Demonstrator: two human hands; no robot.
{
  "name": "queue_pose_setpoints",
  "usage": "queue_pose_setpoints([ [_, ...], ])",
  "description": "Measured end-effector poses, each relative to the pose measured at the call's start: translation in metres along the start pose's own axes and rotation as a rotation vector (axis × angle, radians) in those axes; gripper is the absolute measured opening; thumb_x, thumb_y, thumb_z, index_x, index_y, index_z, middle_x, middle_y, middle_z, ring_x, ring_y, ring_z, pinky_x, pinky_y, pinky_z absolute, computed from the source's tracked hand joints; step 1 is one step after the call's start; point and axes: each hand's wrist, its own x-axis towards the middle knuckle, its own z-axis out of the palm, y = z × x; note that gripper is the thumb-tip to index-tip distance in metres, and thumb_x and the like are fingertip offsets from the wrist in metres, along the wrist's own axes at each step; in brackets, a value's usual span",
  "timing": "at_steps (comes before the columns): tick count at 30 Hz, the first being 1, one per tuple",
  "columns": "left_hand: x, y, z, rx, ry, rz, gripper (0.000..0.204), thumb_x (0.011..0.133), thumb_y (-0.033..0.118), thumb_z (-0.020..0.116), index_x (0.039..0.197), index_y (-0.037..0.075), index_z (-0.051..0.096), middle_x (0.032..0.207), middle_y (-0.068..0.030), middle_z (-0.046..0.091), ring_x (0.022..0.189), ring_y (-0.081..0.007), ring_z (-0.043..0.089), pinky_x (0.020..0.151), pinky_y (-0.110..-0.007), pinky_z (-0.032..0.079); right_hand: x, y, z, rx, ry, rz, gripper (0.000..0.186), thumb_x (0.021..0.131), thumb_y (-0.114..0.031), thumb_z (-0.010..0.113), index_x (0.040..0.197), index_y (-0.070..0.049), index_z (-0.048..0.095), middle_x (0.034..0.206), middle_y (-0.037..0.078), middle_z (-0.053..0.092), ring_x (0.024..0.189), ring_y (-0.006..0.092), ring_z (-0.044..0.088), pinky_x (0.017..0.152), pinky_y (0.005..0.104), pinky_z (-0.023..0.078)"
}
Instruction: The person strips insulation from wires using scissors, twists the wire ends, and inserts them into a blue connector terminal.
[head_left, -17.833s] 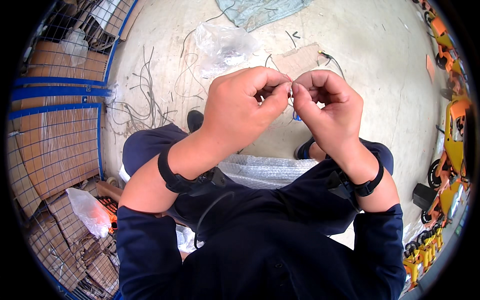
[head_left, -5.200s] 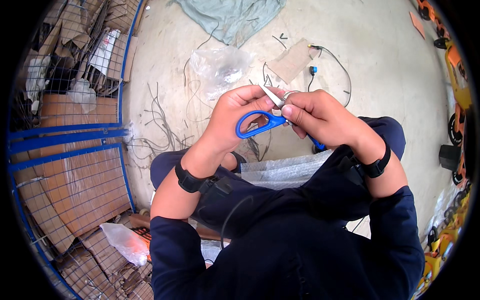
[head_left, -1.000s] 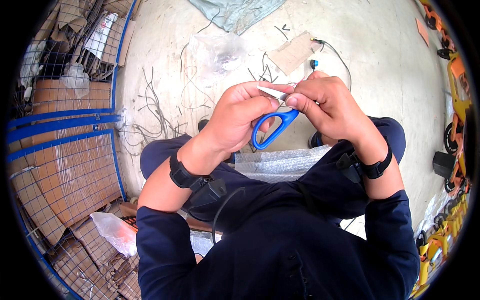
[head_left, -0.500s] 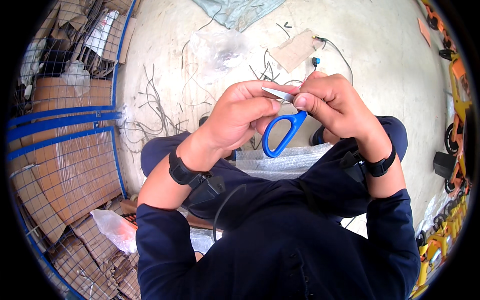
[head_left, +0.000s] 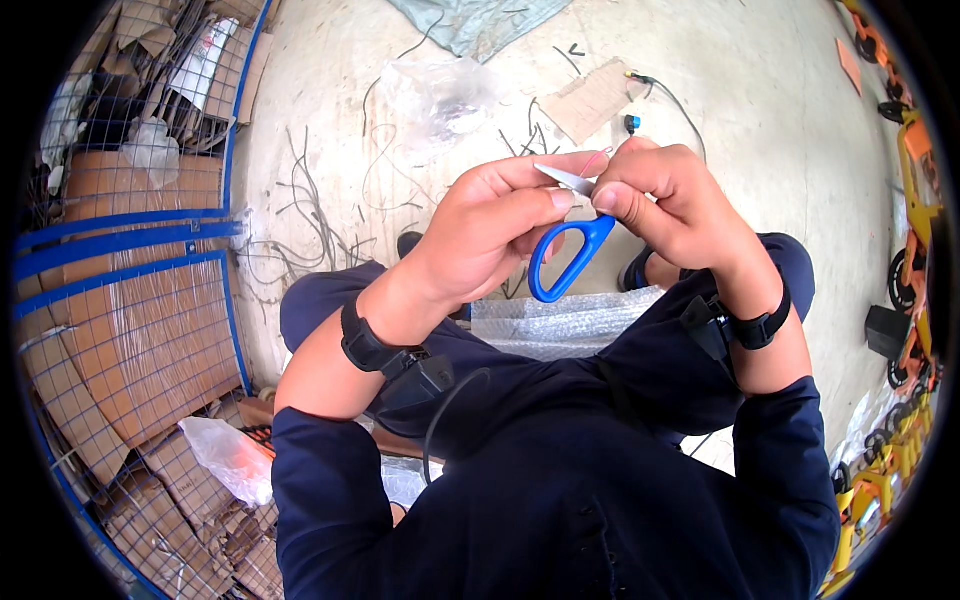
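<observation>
My right hand (head_left: 660, 200) is closed on blue-handled scissors (head_left: 570, 260), its thumb pressing at the pivot, with the pale blade pointing up-left across the fingertips of my left hand. My left hand (head_left: 485, 225) is closed in a pinch just left of it, thumb under the blade and index finger stretched behind it. A thin red wire (head_left: 606, 152) loops up from between the fingertips; its held part is mostly hidden by blade and fingers. Both forearms wear black straps with black boxes, and my crossed legs lie beneath.
On the floor lie clear plastic (head_left: 440, 95), a cardboard piece (head_left: 585, 100), loose cables (head_left: 300, 200), a blue-topped connector (head_left: 632, 124), grey sheeting (head_left: 470, 20) and bubble wrap (head_left: 540, 330). Blue mesh cages (head_left: 130, 300) of cardboard stand left; yellow wheeled objects (head_left: 910, 240) line the right.
The scissors were absent in the oldest frame and are now in my right hand. Over the last second they shifted slightly right, and the red wire loop now shows more above the blade.
</observation>
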Motion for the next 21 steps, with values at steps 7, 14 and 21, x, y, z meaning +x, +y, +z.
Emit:
queue_pose_setpoints([
  [7, -0.001, 0.003, 0.001, 0.064, -0.029, 0.022, 0.038, 0.091, 0.005, 0.048, 0.127, -0.005, 0.050, 0.075, -0.0038, 0.059, 0.057, -0.0046, 0.051, 0.052, -0.017, 0.042, 0.000, 0.002, 0.004, -0.046, 0.029, -0.007, 0.022, 0.091, -0.019, 0.058, 0.076, -0.003, 0.062, 0.059, 0.005, 0.053, 0.057, 0.0199, 0.048, 0.065, 0.0302, 0.041],
  [14, 0.000, 0.005, -0.001, 0.173, 0.015, 0.028, 0.034, 0.090, 0.007, 0.050, 0.122, -0.006, 0.056, 0.071, -0.0022, 0.058, 0.054, -0.0034, 0.050, 0.047, -0.016, 0.040, 0.000, 0.000, 0.005, -0.107, 0.057, 0.034, 0.021, 0.090, -0.018, 0.060, 0.076, -0.003, 0.063, 0.061, 0.006, 0.056, 0.059, 0.0202, 0.048, 0.063, 0.0310, 0.041],
  [21, 0.001, 0.009, 0.007, 0.293, 0.165, -0.013, 0.030, 0.090, 0.005, 0.050, 0.116, -0.005, 0.059, 0.064, 0.0005, 0.056, 0.052, -0.0019, 0.047, 0.049, -0.016, 0.038, 0.000, -0.003, 0.003, -0.204, 0.030, 0.053, 0.016, 0.089, -0.014, 0.060, 0.078, -0.003, 0.064, 0.065, 0.008, 0.059, 0.060, 0.0210, 0.049, 0.063, 0.0316, 0.042],
])
